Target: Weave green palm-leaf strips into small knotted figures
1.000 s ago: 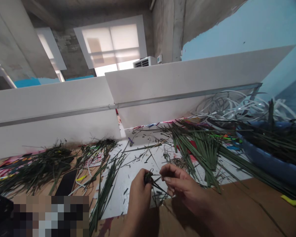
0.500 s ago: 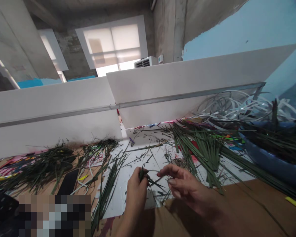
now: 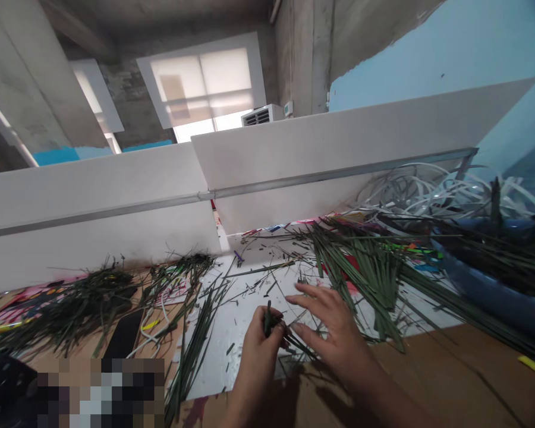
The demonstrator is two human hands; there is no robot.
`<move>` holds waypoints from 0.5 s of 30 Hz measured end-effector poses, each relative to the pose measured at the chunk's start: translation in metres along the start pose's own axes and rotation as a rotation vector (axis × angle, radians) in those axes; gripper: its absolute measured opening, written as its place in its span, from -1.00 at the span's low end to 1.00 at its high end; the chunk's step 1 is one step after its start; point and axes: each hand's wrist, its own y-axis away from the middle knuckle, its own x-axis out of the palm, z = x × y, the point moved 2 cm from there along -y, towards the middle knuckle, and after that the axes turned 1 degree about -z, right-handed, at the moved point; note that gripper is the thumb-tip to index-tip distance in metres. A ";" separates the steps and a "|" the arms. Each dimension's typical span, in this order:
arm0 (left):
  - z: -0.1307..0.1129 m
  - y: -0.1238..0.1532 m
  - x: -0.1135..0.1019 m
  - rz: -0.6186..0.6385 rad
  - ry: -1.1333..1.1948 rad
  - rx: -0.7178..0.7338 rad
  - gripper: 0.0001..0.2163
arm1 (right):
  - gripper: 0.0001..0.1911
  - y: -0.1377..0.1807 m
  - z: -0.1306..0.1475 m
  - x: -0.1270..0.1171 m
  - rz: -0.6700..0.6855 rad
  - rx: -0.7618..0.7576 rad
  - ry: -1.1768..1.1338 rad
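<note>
As I look down the feed, white panels (image 3: 361, 142) stand across the far side, the littered bench (image 3: 214, 368) below them. Over on the right, a blue basin (image 3: 477, 288) heaped with dark strips (image 3: 508, 249); nearer, a sheaf of green strips (image 3: 377, 273) lies fanned out. Now my right hand (image 3: 332, 321): fingers open and spread; whether its thumb touches anything, I can't tell. Just beside it, my left hand (image 3: 258, 345) has its fingers closed on a small green piece (image 3: 268, 321) above the bench, loose ends (image 3: 302, 346) trailing rightward. I'd call this step folding or winding by hand; the next move calls for right fingers pinching one end, left grip firm.
</note>
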 end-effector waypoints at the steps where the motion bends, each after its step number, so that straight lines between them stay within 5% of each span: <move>1: 0.000 0.002 0.002 0.005 -0.009 0.007 -0.87 | -0.66 0.001 0.002 0.003 0.047 0.014 -0.026; 7: -0.009 0.013 0.010 0.075 -0.040 -0.024 -0.60 | -0.76 0.000 0.008 0.009 0.100 0.155 -0.162; 15: -0.012 0.014 0.009 0.103 -0.165 -0.023 -0.52 | -0.92 0.000 0.007 0.009 0.153 0.234 -0.257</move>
